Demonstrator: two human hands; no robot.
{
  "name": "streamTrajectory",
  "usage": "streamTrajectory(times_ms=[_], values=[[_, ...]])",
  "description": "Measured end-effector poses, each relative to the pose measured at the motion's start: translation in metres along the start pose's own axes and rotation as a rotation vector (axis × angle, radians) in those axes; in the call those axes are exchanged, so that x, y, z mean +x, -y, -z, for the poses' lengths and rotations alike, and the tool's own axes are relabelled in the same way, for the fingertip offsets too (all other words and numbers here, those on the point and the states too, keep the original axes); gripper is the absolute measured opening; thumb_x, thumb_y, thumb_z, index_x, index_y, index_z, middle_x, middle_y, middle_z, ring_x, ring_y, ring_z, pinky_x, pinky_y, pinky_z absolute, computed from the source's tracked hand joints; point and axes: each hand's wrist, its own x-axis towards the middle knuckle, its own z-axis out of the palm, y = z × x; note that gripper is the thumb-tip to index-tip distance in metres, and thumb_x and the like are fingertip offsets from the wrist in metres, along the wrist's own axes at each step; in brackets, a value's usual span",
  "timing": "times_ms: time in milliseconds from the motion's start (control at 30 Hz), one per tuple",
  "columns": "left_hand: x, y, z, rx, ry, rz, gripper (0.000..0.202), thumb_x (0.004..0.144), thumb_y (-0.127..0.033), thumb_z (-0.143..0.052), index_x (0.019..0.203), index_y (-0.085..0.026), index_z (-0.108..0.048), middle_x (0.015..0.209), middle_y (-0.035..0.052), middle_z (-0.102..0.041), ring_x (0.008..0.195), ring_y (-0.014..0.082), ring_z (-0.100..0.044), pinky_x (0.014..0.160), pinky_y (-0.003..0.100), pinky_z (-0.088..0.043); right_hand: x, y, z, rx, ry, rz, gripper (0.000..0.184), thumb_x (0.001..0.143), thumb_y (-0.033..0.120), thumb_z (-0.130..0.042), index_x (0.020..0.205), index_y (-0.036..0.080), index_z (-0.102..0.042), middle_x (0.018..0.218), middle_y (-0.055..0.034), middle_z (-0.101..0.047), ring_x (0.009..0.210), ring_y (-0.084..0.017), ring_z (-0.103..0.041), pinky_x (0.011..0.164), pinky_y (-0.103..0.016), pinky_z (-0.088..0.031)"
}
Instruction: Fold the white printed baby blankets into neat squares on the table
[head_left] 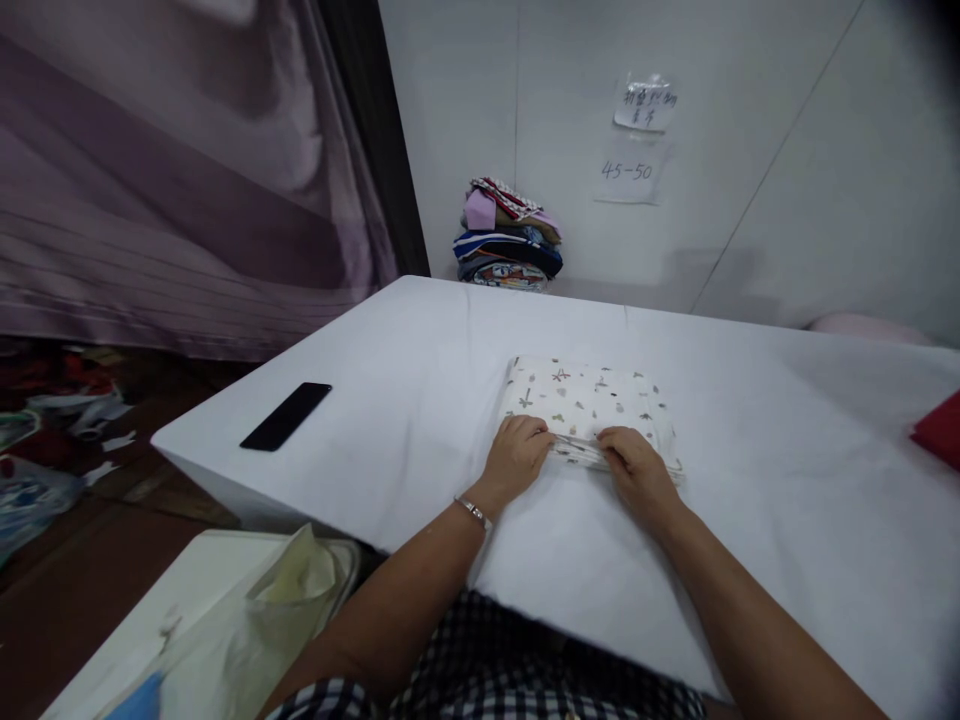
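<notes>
A folded white cloth [581, 395] with small printed plant motifs lies in a flat rectangle on the white-covered table [405, 400]. My left hand [517, 452] pinches its near edge towards the left corner. Further right along the same edge, the fingers of my right hand [636, 465] are closed on the fabric. Several folded layers show between the two hands. A silver bracelet [474, 512] is on my left wrist.
A black phone [286, 416] lies on the table's left side. Folded fabrics [508, 235] are stacked by the wall, under handwritten paper signs [628, 172]. Something red [941, 430] rests at the right edge. A purple curtain [187, 180] hangs at left; a white surface with plastic bags [277, 610] stands below.
</notes>
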Motion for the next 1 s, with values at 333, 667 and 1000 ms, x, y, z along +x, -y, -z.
streamTrajectory(times_ms=[333,667,1000], values=[[-0.0006,-0.0002,-0.0042,0.017,0.004,0.020,0.016,0.089,-0.020,-0.046,0.098,-0.020,-0.059,0.095,0.0048,-0.059,0.091,0.0177,-0.050,0.081,0.034,-0.039,-0.0009,0.0002,0.0010,-0.064,0.046,0.049,0.018,0.084,0.020,-0.048,0.096,0.023,-0.062,0.101,-0.0069,-0.061,0.093,-0.021,-0.054,0.080,-0.039,-0.047],[0.0011,-0.0024,-0.0042,0.086,0.053,0.009,0.017,0.088,-0.017,-0.046,0.090,-0.021,-0.062,0.095,0.0041,-0.058,0.090,0.0179,-0.049,0.079,0.034,-0.040,0.0006,0.0025,-0.0021,-0.105,0.064,0.008,0.023,0.088,0.026,-0.043,0.095,0.024,-0.065,0.099,-0.0073,-0.063,0.092,-0.022,-0.056,0.079,-0.041,-0.047],[0.0017,-0.0066,-0.0036,0.072,-0.002,-0.015,0.016,0.089,-0.015,-0.043,0.086,-0.018,-0.059,0.102,0.0055,-0.059,0.099,0.0183,-0.049,0.084,0.034,-0.039,0.0001,0.0045,-0.0039,-0.081,0.019,0.025,0.019,0.088,0.023,-0.044,0.089,0.021,-0.063,0.097,-0.0077,-0.063,0.092,-0.021,-0.055,0.080,-0.040,-0.046]])
